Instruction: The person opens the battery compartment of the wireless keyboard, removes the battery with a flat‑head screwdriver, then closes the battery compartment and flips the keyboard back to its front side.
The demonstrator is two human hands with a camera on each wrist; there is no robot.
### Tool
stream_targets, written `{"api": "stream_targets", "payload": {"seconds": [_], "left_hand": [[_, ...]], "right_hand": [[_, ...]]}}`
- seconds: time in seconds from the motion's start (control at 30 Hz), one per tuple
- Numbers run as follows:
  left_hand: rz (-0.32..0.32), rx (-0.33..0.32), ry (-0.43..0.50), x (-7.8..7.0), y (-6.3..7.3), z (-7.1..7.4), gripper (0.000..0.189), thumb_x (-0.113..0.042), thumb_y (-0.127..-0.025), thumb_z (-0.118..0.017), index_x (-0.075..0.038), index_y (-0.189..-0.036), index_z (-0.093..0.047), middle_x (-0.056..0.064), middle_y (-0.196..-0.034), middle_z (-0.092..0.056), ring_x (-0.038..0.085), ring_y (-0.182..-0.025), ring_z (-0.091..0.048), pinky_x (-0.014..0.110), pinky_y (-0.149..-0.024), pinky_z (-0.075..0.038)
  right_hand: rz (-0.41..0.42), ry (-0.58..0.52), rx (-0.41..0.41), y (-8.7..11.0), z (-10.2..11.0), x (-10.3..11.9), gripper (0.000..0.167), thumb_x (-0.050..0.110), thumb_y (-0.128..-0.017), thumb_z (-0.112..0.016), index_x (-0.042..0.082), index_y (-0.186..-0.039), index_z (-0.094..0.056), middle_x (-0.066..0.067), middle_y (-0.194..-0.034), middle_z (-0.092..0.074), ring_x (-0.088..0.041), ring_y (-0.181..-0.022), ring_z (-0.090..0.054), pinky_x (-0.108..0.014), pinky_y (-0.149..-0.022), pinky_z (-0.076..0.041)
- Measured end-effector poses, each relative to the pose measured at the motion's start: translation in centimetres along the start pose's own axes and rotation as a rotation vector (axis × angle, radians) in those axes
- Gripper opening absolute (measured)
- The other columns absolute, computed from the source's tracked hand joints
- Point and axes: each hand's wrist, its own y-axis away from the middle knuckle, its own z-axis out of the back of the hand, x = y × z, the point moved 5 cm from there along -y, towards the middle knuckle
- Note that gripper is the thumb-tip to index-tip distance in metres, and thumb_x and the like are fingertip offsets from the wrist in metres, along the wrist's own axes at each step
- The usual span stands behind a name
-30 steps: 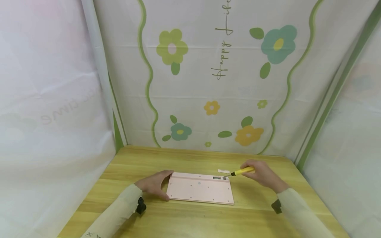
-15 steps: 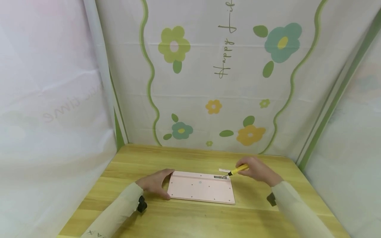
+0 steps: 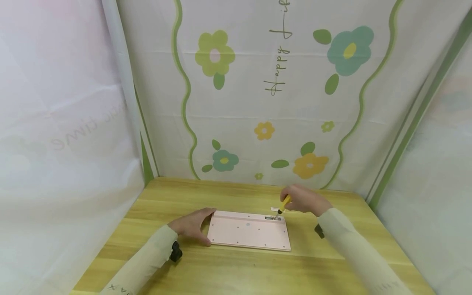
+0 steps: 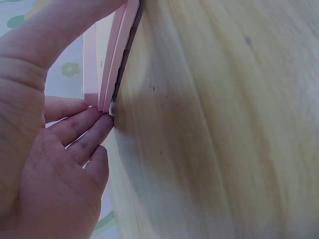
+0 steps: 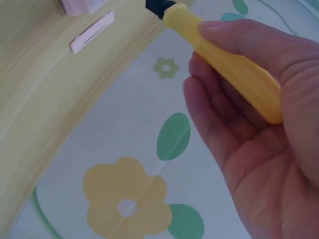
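Flowered cloth [image 3: 239, 98] backs the wooden table [image 3: 236, 272]; on it the pink panel [image 3: 247, 237] lies lengthwise left to right. Your left hand [image 3: 191, 226], spread wide, grips the panel's left end; your right hand [image 3: 305, 199], closed around the yellow tool [image 3: 285, 202], is nearer the panel's far-right slot [image 3: 271, 218].

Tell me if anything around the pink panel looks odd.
No damage shows. A small pale strip lies loose on the table beyond the panel, whose slot stands uncovered by the tip of the yellow screwdriver; the strip may be its cover.
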Motion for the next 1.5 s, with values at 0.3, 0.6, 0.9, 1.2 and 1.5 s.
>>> {"api": "stream_targets", "payload": {"seconds": [0.3,0.6,0.9,1.2,1.5], "left_hand": [[0.001,0.009,0.010,-0.2,0.2,-0.2,0.123,-0.048,-0.073,-0.096,-0.004,-0.165,-0.029,0.017,-0.170,-0.036,0.038,-0.157,-0.035,0.059,-0.127,-0.034],[-0.005,-0.005,-0.022,-0.2,0.2,0.1,0.121,-0.049,-0.073,-0.096,-0.002,-0.164,-0.031,0.018,-0.169,-0.038,0.038,-0.157,-0.037,0.058,-0.127,-0.034],[-0.001,0.001,-0.022,-0.2,0.0,0.2,0.123,-0.051,-0.072,-0.096,-0.003,-0.165,-0.030,0.017,-0.169,-0.037,0.037,-0.157,-0.037,0.057,-0.127,-0.035],[-0.003,0.002,-0.028,-0.3,0.0,0.0,0.123,-0.050,-0.072,-0.096,-0.001,-0.164,-0.031,0.017,-0.169,-0.037,0.038,-0.157,-0.037,0.057,-0.126,-0.036],[-0.005,-0.005,-0.037,-0.3,0.0,0.1,0.122,-0.048,-0.072,-0.097,-0.001,-0.164,-0.031,0.018,-0.169,-0.038,0.038,-0.156,-0.038,0.058,-0.126,-0.036]], "right_hand": [[-0.024,0.037,0.053,-1.8,-1.1,0.9,0.018,-0.008,-0.080,-0.080,0.009,-0.085,-0.075,-0.005,-0.099,-0.078,-0.024,-0.096,-0.073,-0.034,-0.079,-0.063],[-0.007,0.013,0.026,-1.9,-1.1,0.2,0.016,-0.004,-0.080,-0.083,0.009,-0.086,-0.076,-0.003,-0.095,-0.077,-0.022,-0.095,-0.073,-0.035,-0.080,-0.063],[-0.023,-0.099,-0.024,-0.9,-1.6,-1.7,0.011,0.000,-0.085,-0.080,0.008,-0.090,-0.076,-0.001,-0.096,-0.075,-0.019,-0.093,-0.068,-0.035,-0.081,-0.061],[-0.060,-0.256,-0.090,0.9,-2.5,-5.2,0.009,0.009,-0.089,-0.083,0.010,-0.097,-0.079,-0.005,-0.103,-0.077,-0.025,-0.097,-0.070,-0.029,-0.078,-0.059],[-0.229,-0.507,-0.126,3.5,-4.6,-9.5,0.015,0.025,-0.093,-0.082,0.013,-0.103,-0.080,-0.007,-0.114,-0.077,-0.023,-0.108,-0.067,-0.037,-0.089,-0.056]]}}
